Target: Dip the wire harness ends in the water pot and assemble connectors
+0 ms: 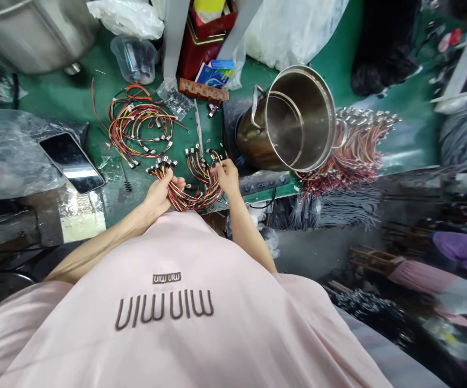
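Observation:
My left hand [161, 193] is closed around a bundle of thin red, yellow and black wires [188, 200] with small metal-tipped connectors at the ends. The bundle curves to the right toward my right hand [227, 177], whose fingers are pinched on wires at the other side. More connector ends stand between the two hands, above the bundle's bend. Beyond my left hand lies a loose coil of similar wires [136, 126] on the green table. A pair of tweezers [198, 128] lies just past the connectors. Exactly how many wires my right fingers hold is hidden.
A tall metal pot [257, 141] stands right of my right hand, on a dark appliance [253, 183]. Behind it lies a heap of wires [350, 145]. A phone [71, 163] and a small brush [127, 183] are at left. A plastic tub [134, 59] stands farther back.

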A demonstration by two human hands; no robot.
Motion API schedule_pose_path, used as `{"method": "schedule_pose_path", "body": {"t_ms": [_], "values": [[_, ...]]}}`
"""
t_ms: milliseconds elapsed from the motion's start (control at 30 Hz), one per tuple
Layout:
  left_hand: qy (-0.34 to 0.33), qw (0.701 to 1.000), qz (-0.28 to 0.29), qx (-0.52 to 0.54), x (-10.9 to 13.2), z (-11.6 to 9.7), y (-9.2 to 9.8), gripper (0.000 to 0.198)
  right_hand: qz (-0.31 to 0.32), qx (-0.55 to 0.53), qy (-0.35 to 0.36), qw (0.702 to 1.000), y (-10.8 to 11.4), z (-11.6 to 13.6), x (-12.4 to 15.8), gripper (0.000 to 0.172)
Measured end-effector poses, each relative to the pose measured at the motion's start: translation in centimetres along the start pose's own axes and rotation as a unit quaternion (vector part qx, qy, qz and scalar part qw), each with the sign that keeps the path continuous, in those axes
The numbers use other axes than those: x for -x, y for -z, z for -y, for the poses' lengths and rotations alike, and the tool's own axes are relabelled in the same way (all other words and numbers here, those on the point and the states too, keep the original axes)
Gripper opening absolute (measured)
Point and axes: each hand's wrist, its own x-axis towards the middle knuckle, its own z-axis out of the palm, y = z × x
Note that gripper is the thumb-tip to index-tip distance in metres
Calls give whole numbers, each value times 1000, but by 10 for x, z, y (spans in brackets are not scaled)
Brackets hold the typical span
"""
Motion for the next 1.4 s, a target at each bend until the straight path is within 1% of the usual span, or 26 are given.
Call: {"method": "schedule_pose_path", "body": {"t_ms": [67,100,133,200,267,300,367,500,600,667,733,800,833,900,967,1067,1133,1200,1300,1400], "values": [[18,1000,13,10,-1,1,0,35,20,-99,31,994,-7,9,11,25],[21,1000,20,12,-2,1,0,32,23,-114,53,992,-11,14,18,26],[21,999,25,14,-2,1,0,30,20,-106,82,991,-15,21,24,26],[22,999,36,19,-4,2,2,25,-4,-47,155,987,-23,33,37,23],[24,999,38,28,-4,1,3,22,-23,24,223,974,-30,42,47,23],[25,998,37,34,-4,1,4,21,-24,57,247,967,-33,45,51,24],[25,998,35,44,-4,0,6,21,-12,125,272,954,-39,50,56,28],[18,997,46,56,-4,0,8,23,35,243,274,930,-46,54,63,33],[18,997,57,58,-6,0,10,23,72,251,286,922,-47,56,69,33],[19,996,56,62,-7,0,11,21,88,202,287,932,-47,57,72,30],[20,996,62,67,-9,0,12,18,94,109,265,953,-46,57,71,26],[21,995,68,66,-10,-1,14,16,93,-6,210,973,-45,55,67,27],[22,996,66,62,-10,-2,14,16,92,-58,174,979,-45,54,63,28],[31,997,58,48,-9,-3,15,20,89,-138,102,981,-44,50,55,28],[41,997,49,37,-7,-4,14,23,85,-186,50,978,-44,48,46,28],[35,998,33,30,-7,-4,11,22,89,-213,21,973,-45,51,35,27],[20,999,21,22,-7,-2,9,18,99,-199,36,974,-48,58,32,27],[5,1000,20,13,-8,2,8,15,106,-156,76,979,-53,68,34,27],[-27,999,13,18,-9,7,6,17,104,-41,157,981,-61,82,46,28],[-43,999,2,18,-9,11,7,23,111,53,212,969,-66,91,60,34]]}}
